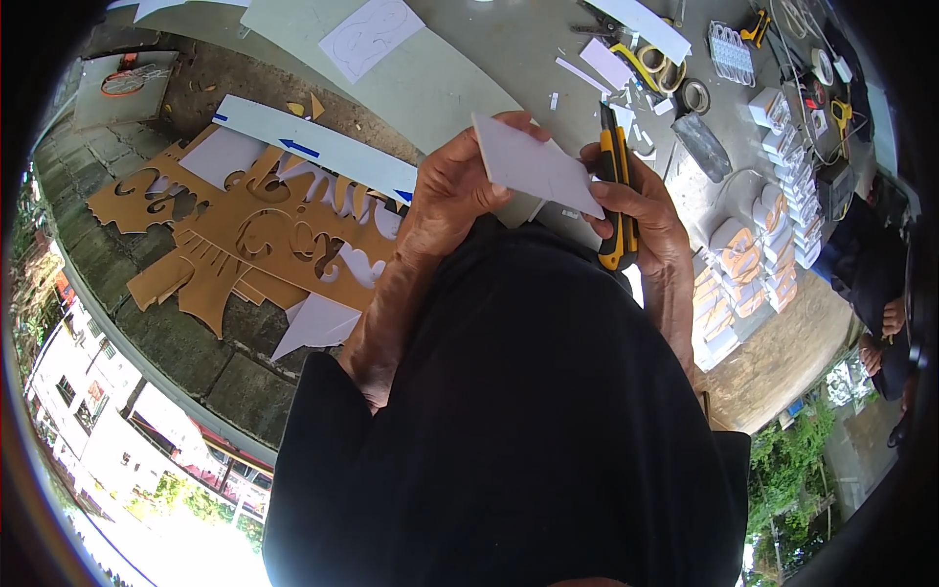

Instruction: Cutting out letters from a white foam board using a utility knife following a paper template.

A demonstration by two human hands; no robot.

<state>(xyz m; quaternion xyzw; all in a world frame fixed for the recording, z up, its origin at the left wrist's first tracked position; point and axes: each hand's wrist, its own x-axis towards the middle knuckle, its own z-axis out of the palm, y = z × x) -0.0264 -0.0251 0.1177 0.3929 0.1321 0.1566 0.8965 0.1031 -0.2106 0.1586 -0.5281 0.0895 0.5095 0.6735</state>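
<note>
My left hand (pixel 460 176) grips a small white board piece (pixel 533 166) by its left end, raised at chest height and tilted, with some fingers hidden behind it. My right hand (pixel 636 215) holds a yellow and black utility knife (pixel 617 230), pointed away from me, and its thumb reaches to the board's right corner. Whether the blade is out I cannot tell. Below and behind the board lies a long pale green surface (pixel 455 98), with a drawn paper sheet (pixel 372 34) toward its far end.
Cut brown and white sheets (pixel 225 235) lie at left beside a long arrow-marked strip (pixel 254 124). At right are tape rolls (pixel 695 96), scraps, a grey bar (pixel 701 149), several white cut-out letters (pixel 738 254) and tools. Another person's feet and dark clothing (pixel 871 274) show at far right.
</note>
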